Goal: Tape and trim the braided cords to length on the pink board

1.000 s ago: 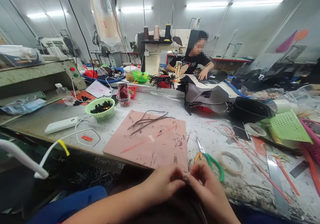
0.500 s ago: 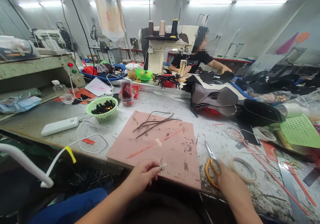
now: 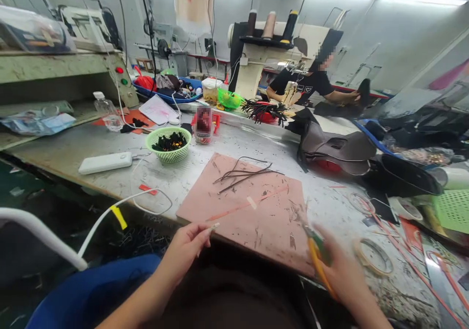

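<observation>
My left hand (image 3: pixel 188 243), over the front edge of a pink board (image 3: pixel 271 226), pinches a small whitish scrap (image 3: pixel 214 226) between thumb and fingertips. Scissors (image 3: pixel 314 255) with orange handles are in my right hand (image 3: pixel 340 270), at the board's right edge; hand and blades are smeared by motion. Several thin dark cords (image 3: pixel 244 175) lie loosely on the board. In front of them runs an orange-red strip (image 3: pixel 227 213) with a pale bit of tape (image 3: pixel 251 202) across it.
A roll of tape (image 3: pixel 373 256) lies to the right, near tangled orange strips (image 3: pixel 397 241). A green basket (image 3: pixel 168 154) of black pieces and a white power bank (image 3: pixel 105 163) stand left. A brown leather piece (image 3: pixel 337 145) and sewing machine (image 3: pixel 252 70) are behind; a co-worker (image 3: pixel 308 87) sits beyond.
My right hand has picked the scissors up from the table and brought them to the board's edge. My left hand keeps its pinch. The view has shifted and tilted.
</observation>
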Demonstrator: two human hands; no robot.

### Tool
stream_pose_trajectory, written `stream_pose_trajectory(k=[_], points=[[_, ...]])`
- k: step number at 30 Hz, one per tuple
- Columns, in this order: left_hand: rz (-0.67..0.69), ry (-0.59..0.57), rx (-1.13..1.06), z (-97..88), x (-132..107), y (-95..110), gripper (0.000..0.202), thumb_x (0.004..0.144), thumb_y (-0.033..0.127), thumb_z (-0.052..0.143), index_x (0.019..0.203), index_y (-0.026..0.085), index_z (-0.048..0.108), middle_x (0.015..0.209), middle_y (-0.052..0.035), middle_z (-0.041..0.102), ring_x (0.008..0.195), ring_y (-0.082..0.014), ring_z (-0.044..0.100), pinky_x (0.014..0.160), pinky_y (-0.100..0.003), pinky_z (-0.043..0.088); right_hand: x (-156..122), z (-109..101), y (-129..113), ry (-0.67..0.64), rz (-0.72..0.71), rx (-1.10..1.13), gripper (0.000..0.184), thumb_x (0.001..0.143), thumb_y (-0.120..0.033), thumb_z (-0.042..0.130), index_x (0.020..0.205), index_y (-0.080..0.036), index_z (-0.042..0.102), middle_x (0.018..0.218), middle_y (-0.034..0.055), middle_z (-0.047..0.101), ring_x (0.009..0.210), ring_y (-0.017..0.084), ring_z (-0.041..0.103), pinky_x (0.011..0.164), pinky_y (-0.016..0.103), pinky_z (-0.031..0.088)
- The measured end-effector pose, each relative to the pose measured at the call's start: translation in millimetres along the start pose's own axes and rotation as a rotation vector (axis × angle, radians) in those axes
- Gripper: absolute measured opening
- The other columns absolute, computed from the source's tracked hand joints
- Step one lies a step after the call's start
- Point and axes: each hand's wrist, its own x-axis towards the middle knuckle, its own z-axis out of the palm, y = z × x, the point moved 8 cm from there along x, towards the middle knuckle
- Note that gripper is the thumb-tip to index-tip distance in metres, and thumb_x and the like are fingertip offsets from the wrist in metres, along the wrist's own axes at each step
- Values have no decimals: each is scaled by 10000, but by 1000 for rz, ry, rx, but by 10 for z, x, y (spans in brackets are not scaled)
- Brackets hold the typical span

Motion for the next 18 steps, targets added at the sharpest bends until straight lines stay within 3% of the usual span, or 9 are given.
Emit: stream_pose_trajectory(k=[4,8,12,18], points=[[75,95,27,-179,-61,50,198,677,344,597,736,163,651,542,29,540,476,-97,414,491,-226,336,-313,451,-892,-448,-263,286,449,762,-386,468,1172,-209,516,831,42,641,770,199,604,739,317,480],[172,159,78,-298,-136,131,146,710,308,584,734,185,659,607,11,611,599,-144,531,607,-247,416,-528,658,-1455,-728,-408,406,410,768,-436,499,1113,-215,517,799,21,620,738,189,578,714,304,472],[231,192,131,-368,-207,173,150,757,288,546,750,193,662,668,4,653,621,-152,561,601,-237,427,-590,722,-1755,-846,-482,507,362,786,-467,484,1047,-219,527,698,-12,579,653,159,539,656,260,449],[263,255,232,-447,-290,174,175,794,283,518,723,193,650,671,-1,654,634,-156,577,625,-238,437,-646,884,-1912,-926,-492,530,380,799,-507,450,1038,-217,505,711,-15,555,644,145,515,633,241,425]])
